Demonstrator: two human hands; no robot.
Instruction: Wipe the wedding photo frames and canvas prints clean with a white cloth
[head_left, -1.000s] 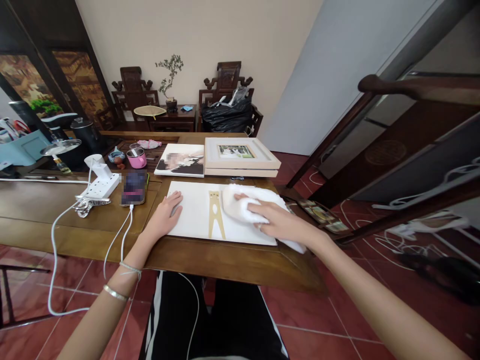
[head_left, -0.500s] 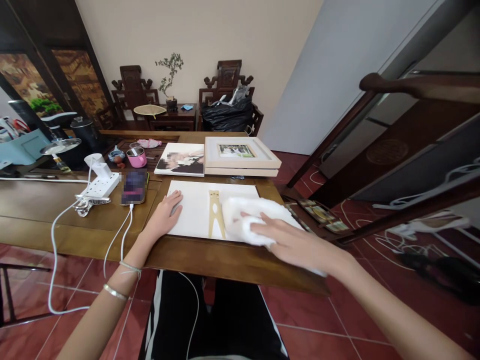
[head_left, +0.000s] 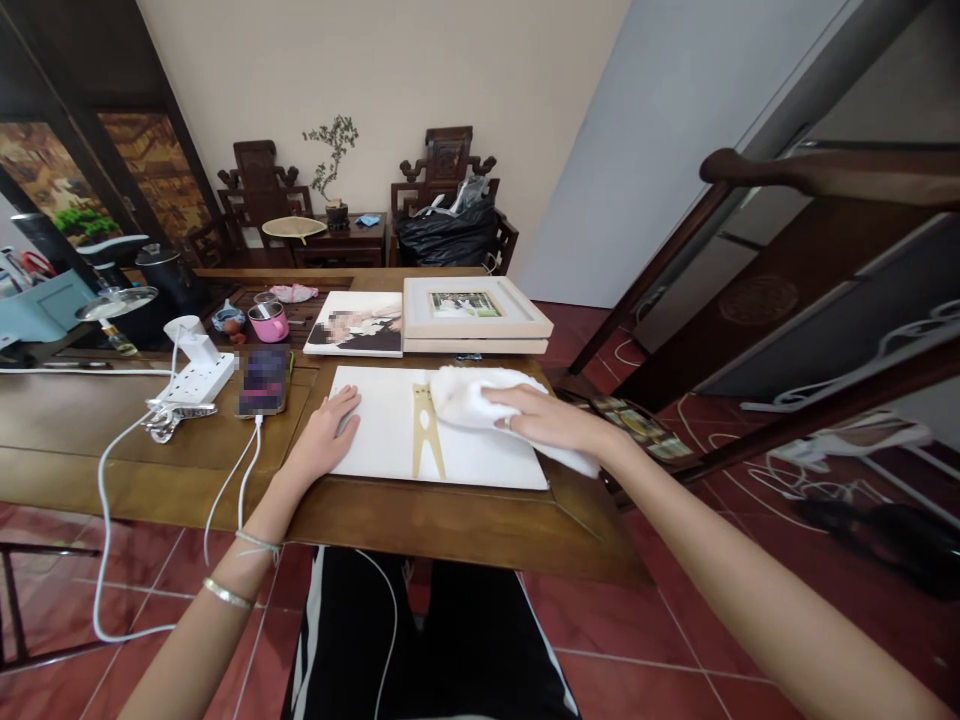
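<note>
A flat white panel (head_left: 375, 430) lies on the wooden table in front of me. Down its middle runs a tan A-shaped piece (head_left: 424, 430) with an oval hole. My left hand (head_left: 330, 430) rests flat on the panel's left edge, fingers stretched out, holding nothing. My right hand (head_left: 536, 412) grips a fluffy white cloth (head_left: 465, 398), pressing it over the panel's upper right part. Some of the cloth trails past the panel's right side, and it touches or nearly touches the tan piece's top.
Behind the panel are a photo print (head_left: 356, 325) and stacked pale frames (head_left: 480, 315). To the left lie a phone (head_left: 262, 382) on a cable, a power strip (head_left: 202, 385), a pink cup (head_left: 268, 322) and a blue bin (head_left: 56, 305). A wooden chair (head_left: 787, 290) stands at right.
My right hand has moved the cloth away from me, from the panel's lower right toward its upper right, uncovering the near right corner. My left hand stays on the left edge.
</note>
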